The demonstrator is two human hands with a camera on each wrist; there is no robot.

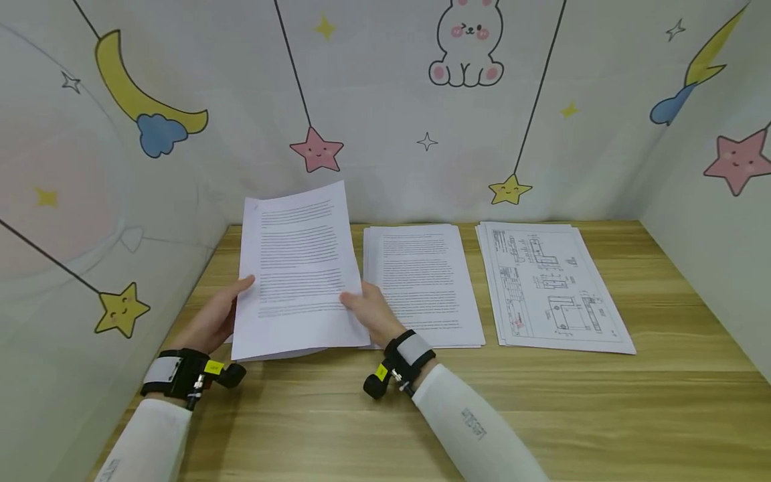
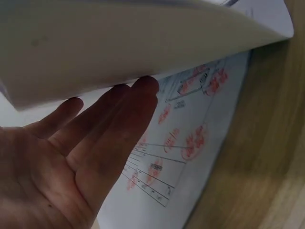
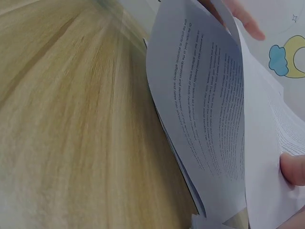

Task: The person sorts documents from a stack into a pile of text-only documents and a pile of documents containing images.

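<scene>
A sheet of printed text (image 1: 298,268) is raised and tilted toward me at the left of the table. My left hand (image 1: 213,318) holds its left edge, thumb at the front, fingertips against the underside in the left wrist view. With the thumb on the front face, my right hand (image 1: 378,313) pinches the lower right edge. Below the raised sheet, the left wrist view shows a drawing page with red stamps (image 2: 167,157). In the right wrist view another text page (image 3: 195,90) bows out behind the held sheet.
A stack of text pages (image 1: 418,281) lies right beside my right hand. Farther right is a stack of technical drawings (image 1: 557,288). Both rest on the wooden table (image 1: 518,415). Walls with a cartoon print (image 1: 385,100) close off the back and sides.
</scene>
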